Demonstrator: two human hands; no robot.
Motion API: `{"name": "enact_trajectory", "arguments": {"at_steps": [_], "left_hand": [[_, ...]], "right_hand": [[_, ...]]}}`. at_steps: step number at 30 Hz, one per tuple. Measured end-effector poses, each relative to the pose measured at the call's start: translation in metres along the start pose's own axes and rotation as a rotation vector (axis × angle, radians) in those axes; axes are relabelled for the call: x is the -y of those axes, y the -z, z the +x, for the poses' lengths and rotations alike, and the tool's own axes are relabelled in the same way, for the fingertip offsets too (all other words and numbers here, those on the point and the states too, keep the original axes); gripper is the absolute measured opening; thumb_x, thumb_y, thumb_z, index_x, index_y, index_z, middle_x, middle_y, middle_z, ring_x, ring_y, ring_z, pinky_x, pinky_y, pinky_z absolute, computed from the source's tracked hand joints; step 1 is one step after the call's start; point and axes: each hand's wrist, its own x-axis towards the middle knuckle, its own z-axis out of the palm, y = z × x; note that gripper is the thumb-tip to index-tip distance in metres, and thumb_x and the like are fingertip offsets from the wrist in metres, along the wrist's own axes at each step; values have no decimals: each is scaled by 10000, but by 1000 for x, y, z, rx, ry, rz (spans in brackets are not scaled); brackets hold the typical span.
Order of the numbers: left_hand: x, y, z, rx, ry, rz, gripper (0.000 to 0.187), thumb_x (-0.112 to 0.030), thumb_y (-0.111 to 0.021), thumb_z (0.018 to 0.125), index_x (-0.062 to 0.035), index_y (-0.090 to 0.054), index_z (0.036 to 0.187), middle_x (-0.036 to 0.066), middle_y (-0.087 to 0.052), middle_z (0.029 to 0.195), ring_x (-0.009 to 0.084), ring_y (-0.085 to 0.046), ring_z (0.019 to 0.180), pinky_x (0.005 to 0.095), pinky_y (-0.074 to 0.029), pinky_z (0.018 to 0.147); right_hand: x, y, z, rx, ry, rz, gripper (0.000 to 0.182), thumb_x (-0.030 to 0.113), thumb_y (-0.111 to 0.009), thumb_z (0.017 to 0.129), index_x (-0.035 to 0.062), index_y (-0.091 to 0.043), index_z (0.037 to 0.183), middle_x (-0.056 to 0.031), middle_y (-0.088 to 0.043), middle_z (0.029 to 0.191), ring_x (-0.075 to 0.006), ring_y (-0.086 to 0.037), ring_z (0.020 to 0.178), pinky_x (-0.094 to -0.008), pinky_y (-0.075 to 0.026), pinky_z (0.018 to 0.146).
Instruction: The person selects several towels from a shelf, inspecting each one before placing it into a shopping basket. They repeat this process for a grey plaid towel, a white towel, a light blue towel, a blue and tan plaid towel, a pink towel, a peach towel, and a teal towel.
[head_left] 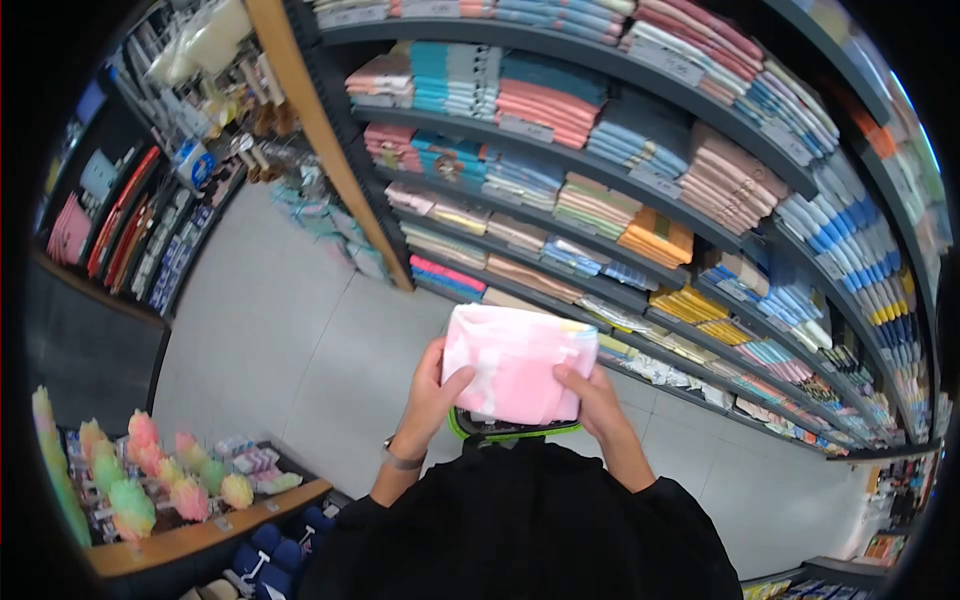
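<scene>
A folded pink and white towel [518, 368], with a bit of yellow and blue near its upper right corner, is held out in front of my body. My left hand [430, 393] grips its left side, thumb on top, and a band circles that wrist. On the right side my right hand [598, 405] holds it the same way, with the thumb pressed on the upper face. The fingers beneath the towel are hidden. Under the towel shows part of a dark container with a bright green rim [462, 430]; the rest is covered by the towel and my black clothing.
Shelves of folded towels [545, 100] curve along the front and right. A wooden post [330, 140] marks their left end. Brushes hang at the upper left. Colourful fluffy items [145, 445] and dark blue slippers [268, 560] stand at the lower left. Grey tiled floor [270, 320] lies between.
</scene>
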Motion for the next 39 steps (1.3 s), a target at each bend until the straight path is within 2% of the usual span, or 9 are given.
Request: {"name": "enact_trajectory", "arguments": {"at_steps": [8, 12, 17, 20, 22, 26, 33, 37, 39], "left_hand": [[20, -21, 12, 6, -3, 87, 267, -69, -595, 843, 17, -492, 1073, 56, -562, 1004, 98, -527, 910, 235, -439, 787], [40, -19, 18, -25, -48, 204, 280, -60, -577, 852, 23, -459, 1092, 92, -564, 1037, 113, -534, 928, 241, -448, 785], [45, -27, 22, -60, -20, 57, 408, -60, -569, 853, 20, -378, 1205, 139, -552, 1086, 130, -544, 948, 241, -458, 799], [35, -27, 21, 42, 158, -59, 392, -66, -556, 863, 5, -397, 1214, 135, -548, 1104, 121, -542, 956, 237, -460, 795], [31, -30, 20, 137, 175, -22, 303, -98, -556, 873, -6, -461, 1146, 94, -572, 1043, 99, -548, 912, 228, -466, 764], [41, -30, 18, 18, 112, 79, 201, -155, -572, 877, 1, -523, 994, 15, -576, 855, 69, -529, 752, 217, -454, 664], [66, -3, 25, -134, -3, 299, 192, -167, -546, 893, 2, -543, 983, 9, -552, 829, 59, -484, 719, 202, -420, 638], [100, 37, 23, -128, 199, 275, 257, -163, -508, 908, -5, -528, 1110, 47, -554, 973, 79, -491, 852, 224, -420, 748], [115, 54, 8, -221, -52, 547, 311, -156, -572, 856, -7, -506, 1121, 90, -553, 1037, 168, -519, 950, 281, -416, 826]], "right_hand": [[-3, 10, -12, 134, 146, -266, 397, 247, -606, 862, -13, -520, 1151, -58, -589, 1033, -114, -553, 913, -261, -455, 788], [-20, 24, -10, 39, 155, -383, 382, 242, -602, 862, -17, -530, 1133, -62, -593, 1008, -119, -553, 885, -270, -446, 788], [-23, 35, -11, 13, 67, -281, 358, 233, -611, 856, -15, -549, 1107, -56, -604, 973, -117, -559, 880, -264, -449, 781], [-19, 45, -14, 43, 11, -147, 379, 210, -636, 835, -14, -541, 1126, -60, -603, 1003, -120, -566, 904, -265, -456, 793], [-15, 48, -13, 63, -14, -154, 389, 208, -638, 833, -15, -536, 1135, -66, -601, 1017, -124, -567, 913, -267, -457, 799], [-19, 47, -11, 75, -68, -136, 427, 210, -641, 827, -18, -514, 1164, -81, -593, 1063, -136, -569, 948, -275, -457, 818], [-54, 42, 4, 86, -16, -326, 409, 242, -597, 863, -7, -500, 1172, -54, -576, 1030, -114, -542, 919, -267, -444, 797], [-82, 41, 13, 48, 76, -498, 375, 241, -574, 876, 0, -511, 1156, -50, -588, 997, -116, -551, 879, -262, -446, 785], [-102, 51, 10, 54, -86, -451, 377, 226, -580, 871, -2, -510, 1163, -53, -589, 998, -118, -550, 882, -265, -448, 782]]}}
